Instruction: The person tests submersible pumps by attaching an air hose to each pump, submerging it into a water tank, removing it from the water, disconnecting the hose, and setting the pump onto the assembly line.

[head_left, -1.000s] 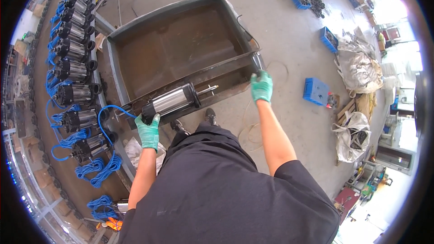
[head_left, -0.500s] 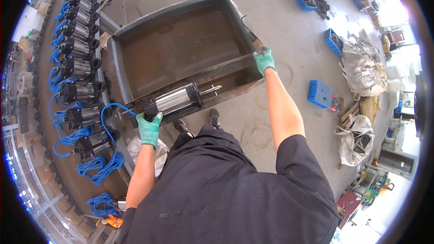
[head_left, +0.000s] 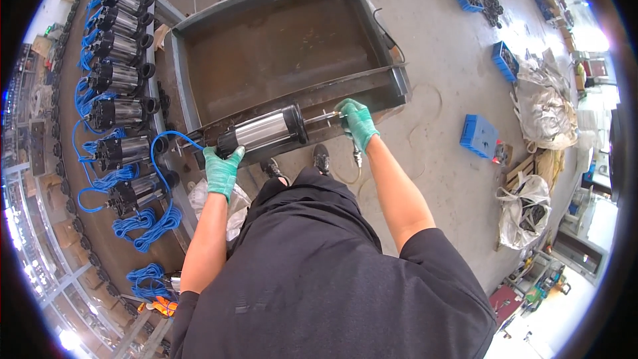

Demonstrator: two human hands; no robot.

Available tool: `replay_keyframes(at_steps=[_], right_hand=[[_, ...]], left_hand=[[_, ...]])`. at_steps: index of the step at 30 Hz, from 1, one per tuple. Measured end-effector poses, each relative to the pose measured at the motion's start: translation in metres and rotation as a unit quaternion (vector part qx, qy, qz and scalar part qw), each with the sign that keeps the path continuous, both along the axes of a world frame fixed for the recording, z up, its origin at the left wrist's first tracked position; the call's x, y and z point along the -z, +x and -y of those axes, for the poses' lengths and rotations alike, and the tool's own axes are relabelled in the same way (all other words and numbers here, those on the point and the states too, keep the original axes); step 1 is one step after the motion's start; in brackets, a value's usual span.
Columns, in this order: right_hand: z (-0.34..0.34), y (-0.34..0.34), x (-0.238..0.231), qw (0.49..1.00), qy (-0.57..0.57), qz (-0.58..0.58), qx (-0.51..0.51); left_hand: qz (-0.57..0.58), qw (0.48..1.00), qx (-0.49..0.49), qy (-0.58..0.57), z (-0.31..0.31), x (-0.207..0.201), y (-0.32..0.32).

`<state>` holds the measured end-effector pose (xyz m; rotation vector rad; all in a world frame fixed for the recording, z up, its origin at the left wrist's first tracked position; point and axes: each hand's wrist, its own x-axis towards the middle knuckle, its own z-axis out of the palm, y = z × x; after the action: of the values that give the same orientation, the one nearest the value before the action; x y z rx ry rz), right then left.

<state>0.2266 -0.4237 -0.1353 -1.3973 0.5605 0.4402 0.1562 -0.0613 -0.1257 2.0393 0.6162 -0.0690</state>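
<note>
A submersible pump (head_left: pixel 262 131) with a bright steel body and black end caps lies across the near ledge of a metal water tank (head_left: pixel 178 83). My left hand (head_left: pixel 221 171), in a green glove, is closed round its black left end, where a blue cable (head_left: pixel 174 134) comes out. At the pump's other end, a thin metal rod (head_left: pixel 320 118) sticks out to the right. My right hand (head_left: pixel 359 125), also gloved, is closed at the rod's tip. Below that hand hangs a thin hose with a metal fitting (head_left: pixel 357 157); the fingers partly hide what they grip.
On the left, a long conveyor (head_left: pixel 66 179) carries a row of similar pumps (head_left: pixel 116 76) with coiled blue cables (head_left: pixel 156 233). Blue crates (head_left: pixel 479 134) and white sacks (head_left: pixel 545 116) stand on the floor to the right. Brownish water lies in the tank.
My right hand has moved left from the tank's near right corner to the tip of the pump's rod, and a hose now hangs below it. My left hand stays on the pump.
</note>
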Motion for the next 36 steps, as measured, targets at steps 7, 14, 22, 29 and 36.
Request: replay_keyframes(at_steps=[7, 14, 22, 29, 36], right_hand=[[-0.002, 0.008, -0.009, 0.998, 0.052, -0.027, 0.017], [-0.009, 0.008, -0.005, 0.999, 0.033, -0.018, 0.014], [-0.012, 0.010, -0.001, 0.999, 0.020, -0.029, 0.023], [-0.008, 0.013, -0.004, 0.999, 0.012, -0.044, 0.008], [0.025, 0.013, -0.020, 0.998, 0.002, -0.030, -0.055]], left_hand=[[0.000, 1.000, 0.010, -0.002, 0.000, -0.002, 0.001], [-0.001, 1.000, 0.013, 0.010, 0.001, -0.010, 0.000], [-0.024, 0.997, 0.006, 0.073, 0.002, -0.013, 0.001], [-0.018, 0.998, 0.007, 0.054, 0.002, -0.006, 0.003], [0.023, 0.999, -0.011, 0.020, 0.000, 0.011, -0.008]])
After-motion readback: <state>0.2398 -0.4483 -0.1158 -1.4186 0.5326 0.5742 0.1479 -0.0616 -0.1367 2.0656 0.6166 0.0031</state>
